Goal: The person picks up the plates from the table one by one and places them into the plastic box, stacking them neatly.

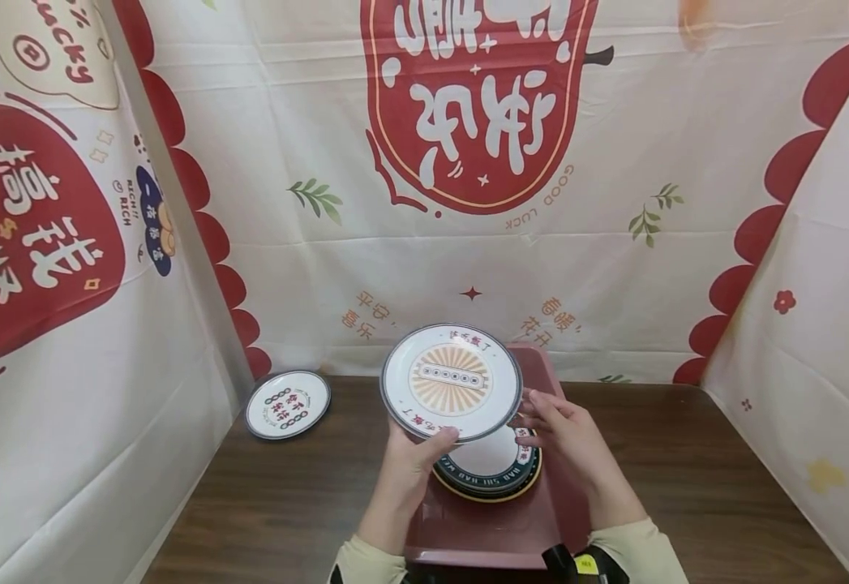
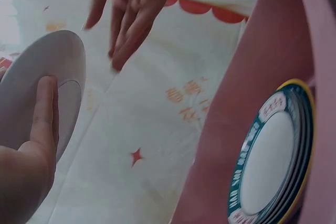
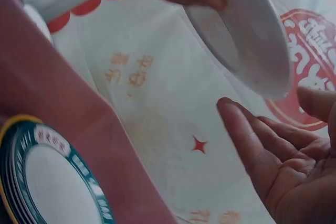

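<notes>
A white plate (image 1: 402, 373) with a dark rim and an orange sunburst centre is tilted up above a pink bin. My left hand (image 1: 408, 470) holds it at the lower edge, thumb on the face and fingers spread under the back, as the left wrist view shows. Beside the plate's right edge is my right hand (image 1: 573, 446), fingers extended and apart from the plate in the right wrist view (image 3: 294, 166). Below, a stack of green-rimmed plates (image 1: 490, 478) sits in the pink bin (image 1: 460, 535), partly hidden by the held plate.
Another white plate (image 1: 288, 405) with dark rim and red lettering lies at the back left of the brown wooden table (image 1: 271, 503). Printed cloth (image 1: 249, 122) hangs behind and along both sides.
</notes>
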`<state>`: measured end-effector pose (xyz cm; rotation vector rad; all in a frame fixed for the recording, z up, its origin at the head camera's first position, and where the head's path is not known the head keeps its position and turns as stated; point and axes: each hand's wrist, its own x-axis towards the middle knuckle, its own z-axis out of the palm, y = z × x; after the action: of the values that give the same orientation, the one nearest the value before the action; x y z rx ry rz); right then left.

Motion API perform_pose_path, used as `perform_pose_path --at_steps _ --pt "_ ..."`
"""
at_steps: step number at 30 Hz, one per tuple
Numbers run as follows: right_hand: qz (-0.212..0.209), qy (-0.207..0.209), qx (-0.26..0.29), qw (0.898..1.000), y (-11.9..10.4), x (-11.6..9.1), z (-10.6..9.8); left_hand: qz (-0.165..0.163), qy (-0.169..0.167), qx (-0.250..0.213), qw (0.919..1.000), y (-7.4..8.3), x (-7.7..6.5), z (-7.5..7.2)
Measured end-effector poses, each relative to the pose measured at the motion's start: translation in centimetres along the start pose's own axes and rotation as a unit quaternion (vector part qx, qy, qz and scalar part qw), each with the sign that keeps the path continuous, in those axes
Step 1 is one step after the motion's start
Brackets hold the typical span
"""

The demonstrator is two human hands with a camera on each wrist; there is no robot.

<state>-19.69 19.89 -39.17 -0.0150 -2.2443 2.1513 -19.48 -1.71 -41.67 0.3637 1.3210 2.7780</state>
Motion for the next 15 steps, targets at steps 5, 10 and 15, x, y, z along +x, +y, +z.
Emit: perform_pose_path --at_steps 5,10,15 --pt "0.031 0.009 0.094 0.995 0.9 1.1 0.2 0.011 -0.018 0.017 0.9996 -1.3 0.5 0.3" --pt "0.044 0.025 0.14 0.989 2.1 1.9 0.2 -0.02 -0.009 0.028 0.9994 -2.8 1.2 -0.1" --pt "0.065 0.053 0.135 0.987 2.8 2.4 -0.1 -0.054 0.013 0.081 0.9952 -3.4 1.9 -1.0"
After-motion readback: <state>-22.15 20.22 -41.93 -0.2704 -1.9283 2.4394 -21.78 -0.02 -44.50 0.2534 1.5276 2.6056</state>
